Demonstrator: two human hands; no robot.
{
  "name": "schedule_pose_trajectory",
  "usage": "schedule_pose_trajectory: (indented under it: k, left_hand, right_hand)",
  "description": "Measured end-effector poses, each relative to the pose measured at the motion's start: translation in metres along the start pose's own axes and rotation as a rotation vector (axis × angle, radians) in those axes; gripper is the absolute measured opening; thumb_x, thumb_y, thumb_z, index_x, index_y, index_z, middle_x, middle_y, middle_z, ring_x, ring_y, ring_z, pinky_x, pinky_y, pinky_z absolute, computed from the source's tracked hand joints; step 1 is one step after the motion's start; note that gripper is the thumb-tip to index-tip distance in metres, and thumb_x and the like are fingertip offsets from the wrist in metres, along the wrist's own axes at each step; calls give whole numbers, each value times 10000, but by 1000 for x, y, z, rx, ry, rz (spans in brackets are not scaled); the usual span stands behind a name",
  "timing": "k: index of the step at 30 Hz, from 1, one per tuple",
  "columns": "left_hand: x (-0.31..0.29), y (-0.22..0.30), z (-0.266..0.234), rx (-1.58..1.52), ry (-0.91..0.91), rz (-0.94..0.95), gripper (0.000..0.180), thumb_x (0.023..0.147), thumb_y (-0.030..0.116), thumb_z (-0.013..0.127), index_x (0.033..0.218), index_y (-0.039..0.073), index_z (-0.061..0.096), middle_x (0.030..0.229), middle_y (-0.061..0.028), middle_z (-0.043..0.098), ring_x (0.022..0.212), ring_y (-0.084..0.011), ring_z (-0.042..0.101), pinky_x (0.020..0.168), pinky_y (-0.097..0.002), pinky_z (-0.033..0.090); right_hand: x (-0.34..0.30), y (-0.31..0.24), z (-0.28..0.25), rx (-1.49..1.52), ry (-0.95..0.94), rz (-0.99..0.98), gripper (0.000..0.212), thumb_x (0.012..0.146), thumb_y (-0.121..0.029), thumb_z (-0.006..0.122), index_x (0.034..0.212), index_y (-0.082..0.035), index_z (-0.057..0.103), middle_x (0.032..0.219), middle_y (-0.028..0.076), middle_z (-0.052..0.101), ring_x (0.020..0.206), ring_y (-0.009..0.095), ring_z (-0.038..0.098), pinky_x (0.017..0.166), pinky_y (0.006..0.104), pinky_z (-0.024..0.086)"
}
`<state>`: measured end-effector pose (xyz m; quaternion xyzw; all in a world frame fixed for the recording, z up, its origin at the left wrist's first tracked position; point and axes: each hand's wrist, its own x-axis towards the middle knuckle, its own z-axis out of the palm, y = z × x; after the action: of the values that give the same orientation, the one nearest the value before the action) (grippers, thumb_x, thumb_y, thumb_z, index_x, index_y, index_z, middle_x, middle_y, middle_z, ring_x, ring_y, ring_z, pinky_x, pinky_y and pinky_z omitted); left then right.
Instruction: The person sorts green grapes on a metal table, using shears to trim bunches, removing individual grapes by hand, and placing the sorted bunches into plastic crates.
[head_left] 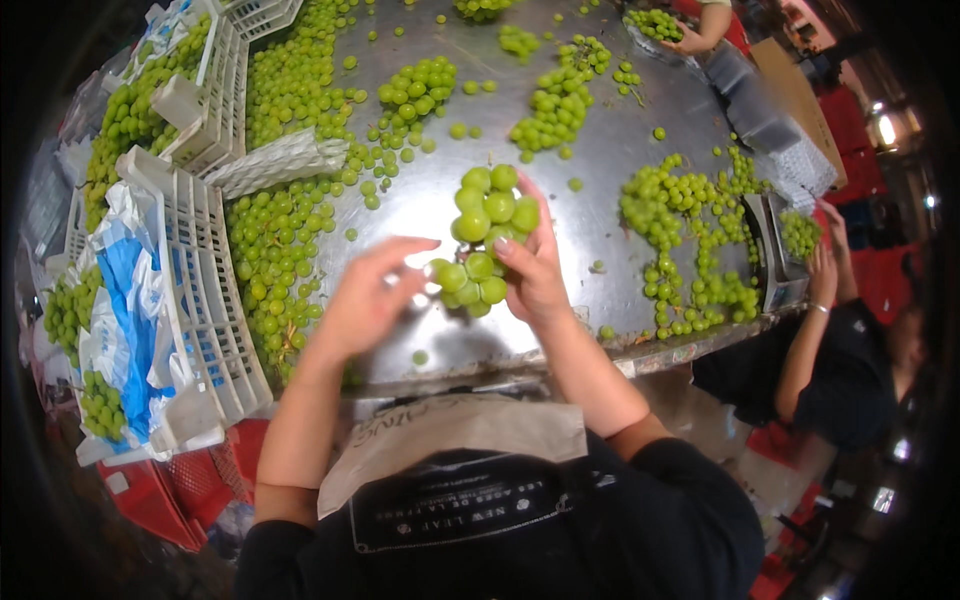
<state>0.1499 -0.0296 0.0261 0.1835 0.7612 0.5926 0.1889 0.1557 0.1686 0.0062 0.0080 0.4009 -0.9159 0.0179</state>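
A small bunch of large green grapes point(483, 207) is held up over the metal table point(400, 345) by my right hand point(537, 270). Its fingers reach behind the bunch, and the thumb presses on the front. To the left of the bunch is my left hand point(368, 292), slightly blurred, with its fingers apart and nothing seen in them. The fingertips come near the lower grapes; whether they touch I cannot make out. Beyond lie more bunches, one fuller bunch point(418, 90) and a long one point(553, 108).
Loose grapes point(275, 270) pile along the left, beside white plastic crates point(205, 300) with bunches and plastic bags. White foam netting point(280, 165) lies there. Across the right side spread more grapes point(690, 200). One co-worker's hands point(825, 265) hold a grape box point(790, 245); another's hand point(690, 38) is far right.
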Motion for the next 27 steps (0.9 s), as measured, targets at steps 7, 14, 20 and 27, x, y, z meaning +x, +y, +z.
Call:
schedule_pose_trajectory:
  k: [7, 14, 20, 27]
  left_hand:
    - [27, 36, -1, 162, 281, 173, 244, 788, 154, 657, 1003, 41, 637, 929, -73, 619, 859, -176, 588, 774, -287, 461]
    - [35, 21, 2, 107, 275, 197, 171, 722, 107, 716, 862, 21, 670, 903, -70, 646, 851, -163, 595, 768, -284, 464]
    - [38, 13, -2, -243, 240, -35, 81, 783, 39, 630, 819, -26, 661, 916, -77, 612, 886, -151, 557, 812, -270, 425]
    - [29, 21, -2, -64, 184, 153, 187, 785, 42, 617, 965, 3, 652, 966, -94, 629, 929, -173, 577, 820, -305, 439]
  right_hand:
    - [-15, 12, -5, -337, -225, -19, 837, 640, -58, 730, 1343, -33, 277, 1274, 117, 407, 1179, 219, 421, 999, 356, 358]
    - [-17, 19, -7, -470, -268, -62, 822, 615, -60, 758, 1312, -30, 323, 1247, 103, 430, 1162, 197, 429, 979, 333, 368]
    - [-20, 16, -4, -286, -280, 102, 803, 615, -38, 751, 1303, -31, 337, 1238, 88, 436, 1151, 181, 437, 975, 327, 372]
    - [-18, 16, -7, -277, -313, 126, 804, 624, -17, 740, 1307, -28, 315, 1226, 84, 441, 1147, 175, 439, 965, 325, 382]
